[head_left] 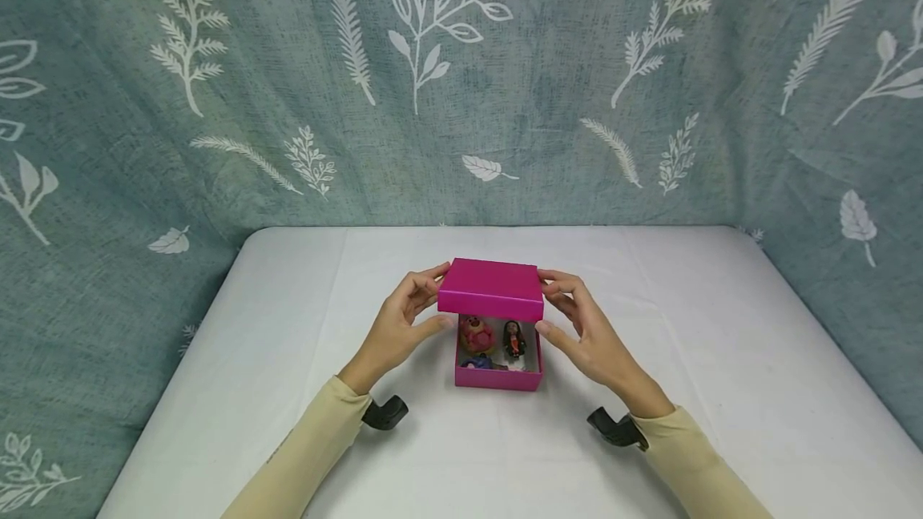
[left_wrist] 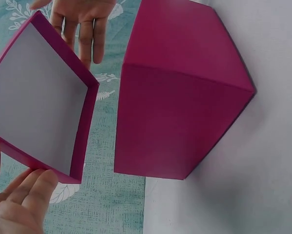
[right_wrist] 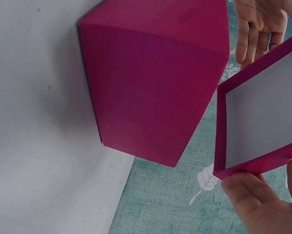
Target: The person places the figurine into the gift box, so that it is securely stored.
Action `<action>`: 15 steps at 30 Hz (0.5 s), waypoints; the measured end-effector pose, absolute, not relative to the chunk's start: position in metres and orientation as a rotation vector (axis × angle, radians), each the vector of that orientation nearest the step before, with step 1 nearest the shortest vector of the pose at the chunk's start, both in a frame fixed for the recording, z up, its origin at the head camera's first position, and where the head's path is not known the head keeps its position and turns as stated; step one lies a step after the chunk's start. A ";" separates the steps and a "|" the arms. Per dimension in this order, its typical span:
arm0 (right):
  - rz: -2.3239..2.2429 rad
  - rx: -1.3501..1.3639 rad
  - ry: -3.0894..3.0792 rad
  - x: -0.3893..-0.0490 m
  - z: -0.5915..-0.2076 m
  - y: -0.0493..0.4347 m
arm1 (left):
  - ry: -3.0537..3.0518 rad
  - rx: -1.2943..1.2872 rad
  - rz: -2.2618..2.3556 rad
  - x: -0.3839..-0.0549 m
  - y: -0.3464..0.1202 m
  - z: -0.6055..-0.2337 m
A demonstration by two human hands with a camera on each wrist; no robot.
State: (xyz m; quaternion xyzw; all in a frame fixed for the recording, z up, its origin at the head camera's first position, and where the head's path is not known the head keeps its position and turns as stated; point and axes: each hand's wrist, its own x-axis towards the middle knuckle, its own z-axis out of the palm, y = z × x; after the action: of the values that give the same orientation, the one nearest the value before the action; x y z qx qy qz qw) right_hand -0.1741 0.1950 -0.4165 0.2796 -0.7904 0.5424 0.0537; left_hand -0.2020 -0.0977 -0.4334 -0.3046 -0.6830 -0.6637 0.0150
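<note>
Both hands hold a magenta box lid (head_left: 497,287) between them, raised over the back of a matching box (head_left: 499,380). My left hand (head_left: 397,331) has its fingers at the lid's left side, and my right hand (head_left: 590,339) has its fingers at the right side. The pale inside of the lid shows in both wrist views, apart from the box. Inside the box lie a pinkish-red round toy figure (head_left: 477,335), a small doll with long dark hair (head_left: 513,339) and a blue item (head_left: 479,362). The lid hides the rear of the box.
The box stands on a table with a white cloth (head_left: 303,319). A blue-green curtain with white leaf prints (head_left: 534,158) hangs behind and along the sides. Dark wrist mounts (head_left: 385,413) sit by both sleeves.
</note>
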 end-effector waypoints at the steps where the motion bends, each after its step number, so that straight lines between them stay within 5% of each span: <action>1: 1.654 0.841 -2.399 -0.174 -0.417 0.195 | -2.123 -0.953 -2.071 -0.202 -0.098 -0.433; 15: 1.597 1.012 -2.322 -0.177 -0.417 0.201 | -2.146 -0.926 -2.042 -0.202 -0.094 -0.432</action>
State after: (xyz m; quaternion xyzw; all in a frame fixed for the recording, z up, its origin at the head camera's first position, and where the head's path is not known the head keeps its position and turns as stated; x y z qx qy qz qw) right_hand -0.1774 0.2005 -0.4168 0.3370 -0.7735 0.5317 0.0736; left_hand -0.2018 -0.0942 -0.4324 -0.2984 -0.6912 -0.6579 0.0190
